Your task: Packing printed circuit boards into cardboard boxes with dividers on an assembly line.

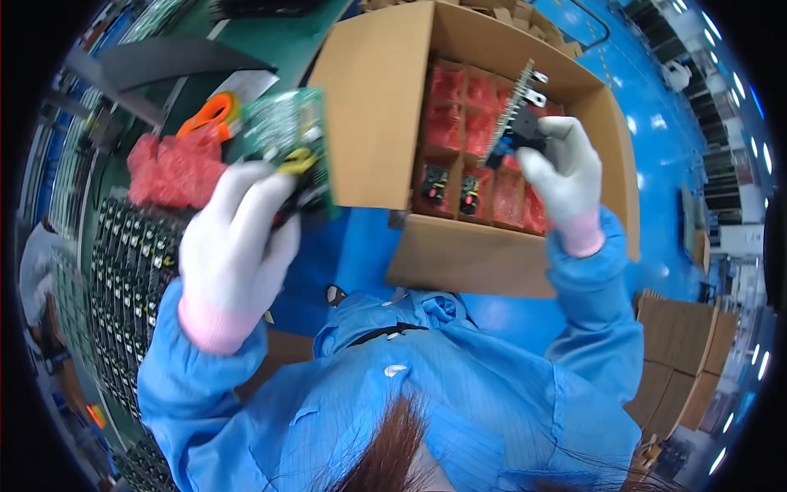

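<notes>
My left hand, in a white glove with a pink cuff, grips a green circuit board by a yellow and black component on it. The board is smeared by motion. My right hand, gloved the same way, pinches a second circuit board by its black component and holds it edge-on above the open cardboard box. Inside the box, dividers form compartments lined with pink bubble wrap. Black components with yellow and red parts show in two of the near compartments.
On the green bench at left lie a crumpled pink bubble wrap bag and an orange tape roll. Rows of circuit boards stand nearer to me. Stacked cartons are at the right on the blue floor.
</notes>
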`<state>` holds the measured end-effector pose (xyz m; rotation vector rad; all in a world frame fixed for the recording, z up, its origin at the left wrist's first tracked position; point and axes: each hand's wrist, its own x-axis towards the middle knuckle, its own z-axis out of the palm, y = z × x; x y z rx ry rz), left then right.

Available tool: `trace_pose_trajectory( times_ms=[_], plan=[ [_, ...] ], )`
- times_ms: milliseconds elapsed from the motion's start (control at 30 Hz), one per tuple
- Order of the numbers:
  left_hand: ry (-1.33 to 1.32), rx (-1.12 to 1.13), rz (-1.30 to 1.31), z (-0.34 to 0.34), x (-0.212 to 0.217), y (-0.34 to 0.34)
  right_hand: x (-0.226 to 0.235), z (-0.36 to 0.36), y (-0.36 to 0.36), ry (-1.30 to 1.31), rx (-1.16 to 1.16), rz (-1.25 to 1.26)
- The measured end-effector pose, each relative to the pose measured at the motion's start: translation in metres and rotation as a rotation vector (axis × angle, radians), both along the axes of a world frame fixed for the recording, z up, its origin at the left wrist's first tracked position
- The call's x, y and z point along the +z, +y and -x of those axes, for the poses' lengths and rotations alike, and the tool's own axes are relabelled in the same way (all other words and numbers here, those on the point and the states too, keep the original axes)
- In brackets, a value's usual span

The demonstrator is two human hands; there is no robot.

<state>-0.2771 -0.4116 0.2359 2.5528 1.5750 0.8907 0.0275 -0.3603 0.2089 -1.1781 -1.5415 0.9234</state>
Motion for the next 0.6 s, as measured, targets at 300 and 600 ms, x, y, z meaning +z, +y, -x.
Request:
trace_pose_trajectory(
  times_ms=[300, 600],
  plan=[
    [0.190, -0.219, 0.455, -0.232, -0.132, 0.163, -0.149, -0.230, 0.043, -0.244, 0.244, 0.611],
    [0.096, -0.156, 0.539, -0.272, -0.194, 0.217, -0.164, -0.254, 0.062, -0.431, 0.370, 0.691]
  ],
)
